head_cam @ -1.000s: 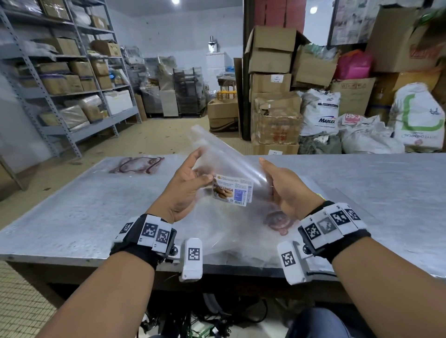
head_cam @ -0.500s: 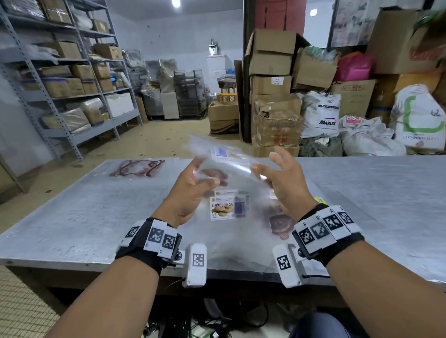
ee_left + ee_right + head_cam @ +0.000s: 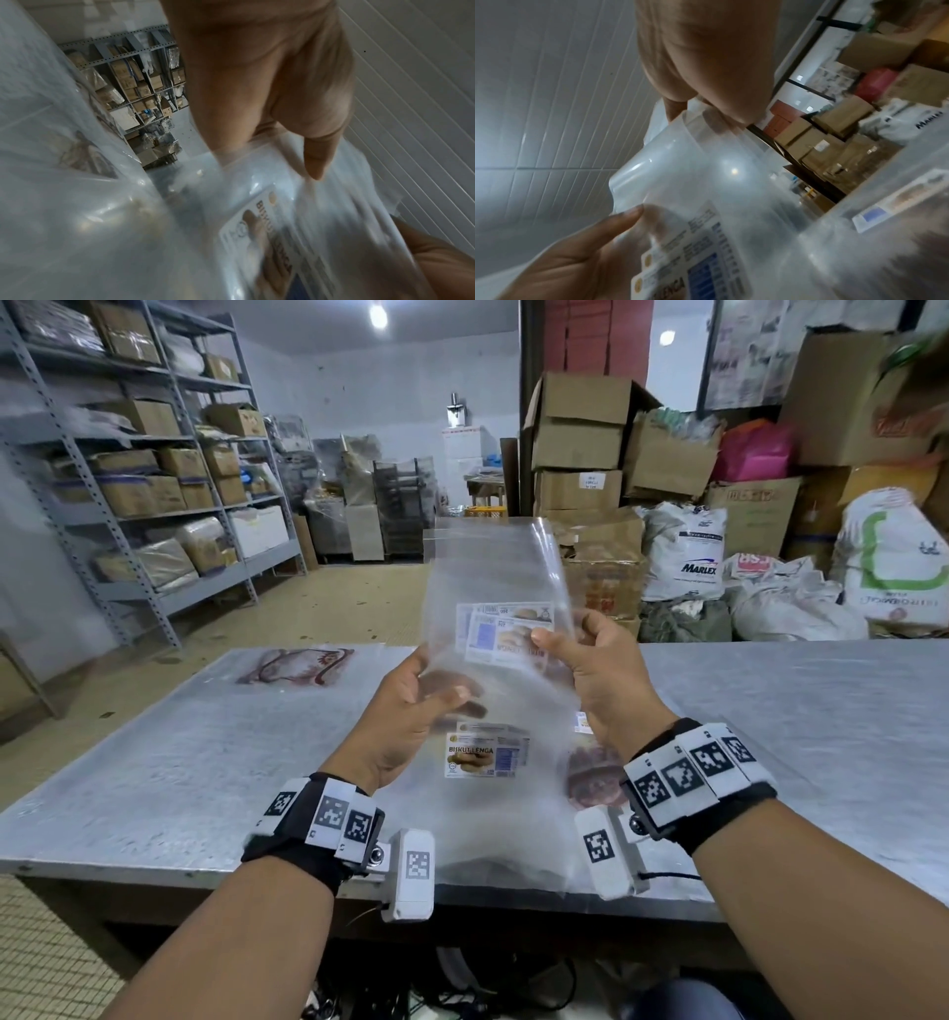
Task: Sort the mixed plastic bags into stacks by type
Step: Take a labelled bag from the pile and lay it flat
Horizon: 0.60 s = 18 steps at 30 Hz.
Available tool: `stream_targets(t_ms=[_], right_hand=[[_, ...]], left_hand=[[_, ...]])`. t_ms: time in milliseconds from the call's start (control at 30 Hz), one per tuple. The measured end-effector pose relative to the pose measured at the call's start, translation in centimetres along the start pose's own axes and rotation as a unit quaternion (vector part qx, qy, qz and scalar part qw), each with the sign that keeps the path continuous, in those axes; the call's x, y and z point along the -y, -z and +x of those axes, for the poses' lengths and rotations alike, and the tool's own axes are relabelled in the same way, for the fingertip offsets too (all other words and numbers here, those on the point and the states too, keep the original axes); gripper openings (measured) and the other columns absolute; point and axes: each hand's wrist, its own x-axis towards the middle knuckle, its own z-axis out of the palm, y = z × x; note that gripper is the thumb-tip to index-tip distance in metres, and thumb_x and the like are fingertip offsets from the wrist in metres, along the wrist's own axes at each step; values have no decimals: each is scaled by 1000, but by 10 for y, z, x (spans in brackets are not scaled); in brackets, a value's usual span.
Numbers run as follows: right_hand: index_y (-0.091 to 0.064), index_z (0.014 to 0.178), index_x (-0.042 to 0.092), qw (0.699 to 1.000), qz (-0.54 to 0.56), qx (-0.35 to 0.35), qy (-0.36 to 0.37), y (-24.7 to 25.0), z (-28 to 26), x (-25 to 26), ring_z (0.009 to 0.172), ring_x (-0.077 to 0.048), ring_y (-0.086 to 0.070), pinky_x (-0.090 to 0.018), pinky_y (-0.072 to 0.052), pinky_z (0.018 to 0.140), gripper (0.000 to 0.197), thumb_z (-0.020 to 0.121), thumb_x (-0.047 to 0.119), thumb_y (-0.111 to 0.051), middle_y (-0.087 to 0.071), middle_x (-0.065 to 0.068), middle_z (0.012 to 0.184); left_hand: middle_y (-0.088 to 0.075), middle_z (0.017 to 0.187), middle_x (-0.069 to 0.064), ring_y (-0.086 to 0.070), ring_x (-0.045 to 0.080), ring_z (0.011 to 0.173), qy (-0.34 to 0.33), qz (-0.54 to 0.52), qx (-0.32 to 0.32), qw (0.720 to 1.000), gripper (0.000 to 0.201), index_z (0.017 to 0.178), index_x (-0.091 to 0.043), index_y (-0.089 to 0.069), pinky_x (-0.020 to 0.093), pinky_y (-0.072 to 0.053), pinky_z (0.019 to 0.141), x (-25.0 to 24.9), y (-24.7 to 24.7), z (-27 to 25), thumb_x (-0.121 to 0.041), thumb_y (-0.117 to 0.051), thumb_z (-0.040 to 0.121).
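Note:
A thin bunch of clear plastic bags [image 3: 493,577] with a biscuit label stands upright above the metal table [image 3: 154,762]. My left hand [image 3: 436,695] pinches its lower left edge, thumb in front and fingers behind the film. My right hand [image 3: 565,634] grips the right edge beside the upside-down label. Under both hands a pile of clear bags [image 3: 485,755] marked BISKUT LENGA lies flat on the table. In the left wrist view my left hand [image 3: 270,91] touches the blurred labelled film [image 3: 270,233]. The right wrist view has my right hand [image 3: 706,71] on the bag edge [image 3: 693,162].
A clear bag with a reddish print [image 3: 295,665] lies at the table's far left, another reddish-printed one [image 3: 590,773] by my right wrist. Grey shelving [image 3: 128,505] with boxes stands at the left. Stacked cartons [image 3: 580,449] and white sacks [image 3: 683,552] rise behind the table.
Both hands have lifted the bags from low over the pile and turned them upright. The label has risen and now shows upside down.

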Motion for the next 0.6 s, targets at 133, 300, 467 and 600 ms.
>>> stream_targets(t_ms=[133, 300, 467, 600], right_hand=[[-68, 111, 14, 999, 1, 4, 54, -6, 1, 8, 99, -27, -74, -41, -61, 86, 33, 81, 14, -83, -78, -5, 104], [-65, 87, 7, 998, 10, 42, 48, -6, -1, 8, 80, -14, -69, -29, -56, 79, 32, 86, 37, -76, -74, 1, 82], [-61, 81, 16, 989, -60, -19, 132, -11, -3, 9, 62, -3, -56, -22, -51, 68, 26, 104, 28, -57, -62, 7, 69], [-58, 82, 15, 974, -113, -51, 192, -15, 1, 4, 79, -14, -58, -44, -54, 78, 38, 105, 44, -49, -65, -17, 90]], left_hand=[[-76, 99, 10, -74, 30, 91, -31, -3, -44, 999, 29, 123, -11, -59, 62, -52, 99, -9, -4, 5, -1, -62, 96], [-77, 92, 5, -74, 28, 89, -72, 9, -81, 994, 20, 104, -17, -65, 62, -52, 94, -18, -6, 12, 1, -62, 96], [-78, 100, 2, -75, 26, 94, -79, 20, -86, 993, 11, 105, -19, -66, 54, -56, 94, -13, -12, 11, -12, -67, 96], [-78, 93, 4, -75, 25, 85, -97, -2, -109, 989, 16, 108, -17, -63, 42, -56, 87, -8, -17, 14, -6, -66, 97]])
